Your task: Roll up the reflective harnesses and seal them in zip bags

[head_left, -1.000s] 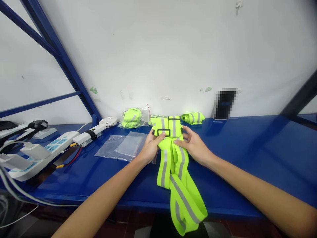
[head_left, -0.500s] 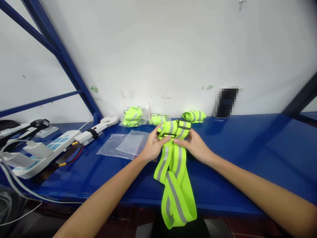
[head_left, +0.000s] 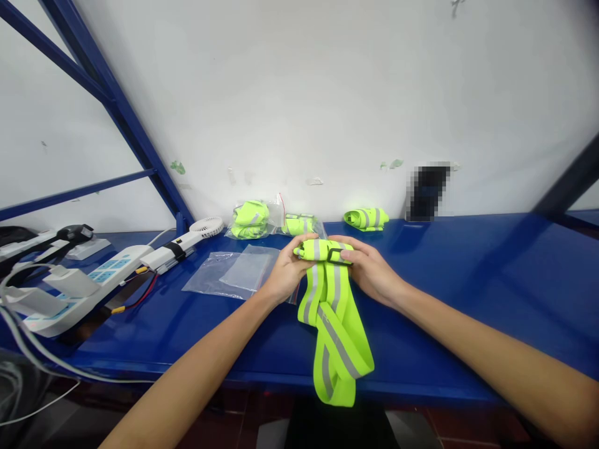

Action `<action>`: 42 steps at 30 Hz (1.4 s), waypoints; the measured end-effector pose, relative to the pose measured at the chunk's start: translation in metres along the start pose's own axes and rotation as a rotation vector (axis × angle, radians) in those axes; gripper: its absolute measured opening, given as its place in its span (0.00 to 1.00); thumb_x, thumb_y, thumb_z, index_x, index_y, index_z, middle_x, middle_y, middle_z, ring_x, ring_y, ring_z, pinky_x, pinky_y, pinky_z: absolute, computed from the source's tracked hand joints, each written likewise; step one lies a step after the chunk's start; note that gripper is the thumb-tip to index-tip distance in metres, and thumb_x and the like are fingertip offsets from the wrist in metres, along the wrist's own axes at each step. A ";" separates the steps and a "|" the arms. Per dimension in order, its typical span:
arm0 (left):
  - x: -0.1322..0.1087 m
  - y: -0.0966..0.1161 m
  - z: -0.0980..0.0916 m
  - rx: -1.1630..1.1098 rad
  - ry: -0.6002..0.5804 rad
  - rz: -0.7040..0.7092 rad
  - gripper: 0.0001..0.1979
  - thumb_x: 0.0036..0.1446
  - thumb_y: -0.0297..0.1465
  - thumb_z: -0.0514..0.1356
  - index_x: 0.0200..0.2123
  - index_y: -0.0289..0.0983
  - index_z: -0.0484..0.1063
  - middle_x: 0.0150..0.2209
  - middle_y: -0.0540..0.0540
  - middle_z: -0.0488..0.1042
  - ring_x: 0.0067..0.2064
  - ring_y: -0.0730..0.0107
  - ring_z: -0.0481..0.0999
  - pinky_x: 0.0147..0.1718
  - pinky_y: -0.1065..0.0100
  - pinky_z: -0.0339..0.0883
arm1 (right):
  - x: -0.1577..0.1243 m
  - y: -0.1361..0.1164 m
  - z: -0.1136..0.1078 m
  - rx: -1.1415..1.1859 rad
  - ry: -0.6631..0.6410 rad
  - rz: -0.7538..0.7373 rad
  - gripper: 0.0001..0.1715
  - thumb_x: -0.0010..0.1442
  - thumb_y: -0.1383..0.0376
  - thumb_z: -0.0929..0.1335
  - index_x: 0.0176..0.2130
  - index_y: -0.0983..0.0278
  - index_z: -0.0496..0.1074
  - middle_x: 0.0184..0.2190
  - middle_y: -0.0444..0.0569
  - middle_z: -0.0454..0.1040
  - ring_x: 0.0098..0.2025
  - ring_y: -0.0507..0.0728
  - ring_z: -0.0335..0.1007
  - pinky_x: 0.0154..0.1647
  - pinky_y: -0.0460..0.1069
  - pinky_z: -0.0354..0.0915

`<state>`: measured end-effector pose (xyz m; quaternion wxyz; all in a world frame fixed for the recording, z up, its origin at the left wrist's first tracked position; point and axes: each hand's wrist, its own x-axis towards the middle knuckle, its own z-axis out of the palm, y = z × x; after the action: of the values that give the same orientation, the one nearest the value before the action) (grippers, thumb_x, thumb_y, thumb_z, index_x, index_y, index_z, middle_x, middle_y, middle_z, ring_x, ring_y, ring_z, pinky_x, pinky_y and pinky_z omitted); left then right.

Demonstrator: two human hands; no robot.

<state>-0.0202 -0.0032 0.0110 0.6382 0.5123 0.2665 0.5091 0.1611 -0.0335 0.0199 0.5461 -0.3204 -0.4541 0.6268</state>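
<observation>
A neon-yellow reflective strap point(head_left: 337, 337) with a grey stripe is partly rolled up, its loose loops hanging past the table's front edge. My left hand point(head_left: 291, 268) closes on the left end of the roll. On the right end, my right hand point(head_left: 369, 265) grips with the thumb over a black buckle point(head_left: 337, 255). The fingers behind the roll are mostly hidden. Left of my left hand, flat clear plastic bags point(head_left: 234, 272) lie on the table. Beyond the hands sits another rolled reflective strap point(head_left: 367, 219), unbagged.
Against the wall stand bagged yellow straps point(head_left: 251, 219) and a second bag of straps point(head_left: 299, 224). A white handheld fan point(head_left: 206, 228), a power strip point(head_left: 96, 284) and cables occupy the left. A pixelated dark object point(head_left: 427, 193) leans at the wall on the blue table point(head_left: 468, 280).
The rolled part has turned over and become more compact, and the hanging loops have risen. My right thumb has shifted onto the buckle.
</observation>
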 end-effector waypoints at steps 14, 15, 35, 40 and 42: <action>-0.007 0.009 0.003 -0.118 0.014 -0.118 0.59 0.44 0.25 0.72 0.69 0.52 0.38 0.49 0.45 0.77 0.48 0.57 0.79 0.51 0.53 0.70 | -0.003 0.005 -0.006 -0.213 -0.110 -0.118 0.34 0.49 0.66 0.76 0.55 0.57 0.70 0.56 0.50 0.72 0.51 0.60 0.73 0.52 0.55 0.69; -0.005 0.008 0.004 -0.130 0.048 -0.133 0.59 0.43 0.24 0.72 0.69 0.50 0.38 0.49 0.44 0.77 0.48 0.57 0.79 0.51 0.52 0.70 | -0.002 0.005 -0.006 -0.220 -0.097 -0.135 0.38 0.48 0.66 0.76 0.57 0.56 0.68 0.58 0.50 0.70 0.53 0.61 0.72 0.52 0.55 0.69; -0.001 0.007 0.001 -0.031 0.062 -0.059 0.29 0.34 0.24 0.74 0.43 0.34 0.71 0.40 0.43 0.80 0.40 0.57 0.81 0.41 0.60 0.74 | -0.006 0.004 0.008 0.024 -0.025 0.213 0.33 0.55 0.68 0.71 0.58 0.54 0.64 0.45 0.48 0.80 0.42 0.60 0.79 0.43 0.56 0.75; 0.000 0.004 -0.003 0.002 0.064 -0.008 0.31 0.32 0.20 0.72 0.44 0.37 0.72 0.38 0.49 0.78 0.41 0.63 0.79 0.41 0.64 0.72 | -0.009 -0.003 0.012 0.095 -0.068 0.241 0.23 0.60 0.60 0.67 0.55 0.59 0.67 0.48 0.51 0.77 0.46 0.62 0.77 0.48 0.59 0.72; 0.000 0.004 -0.005 0.051 0.041 0.014 0.28 0.33 0.18 0.70 0.42 0.38 0.74 0.40 0.49 0.78 0.43 0.63 0.78 0.43 0.65 0.71 | -0.009 -0.005 0.012 0.115 -0.107 0.244 0.23 0.62 0.52 0.64 0.52 0.61 0.69 0.46 0.53 0.77 0.46 0.63 0.76 0.48 0.59 0.71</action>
<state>-0.0259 -0.0011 0.0129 0.6157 0.5198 0.2887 0.5170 0.1542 -0.0454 0.0278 0.4581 -0.3075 -0.4037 0.7298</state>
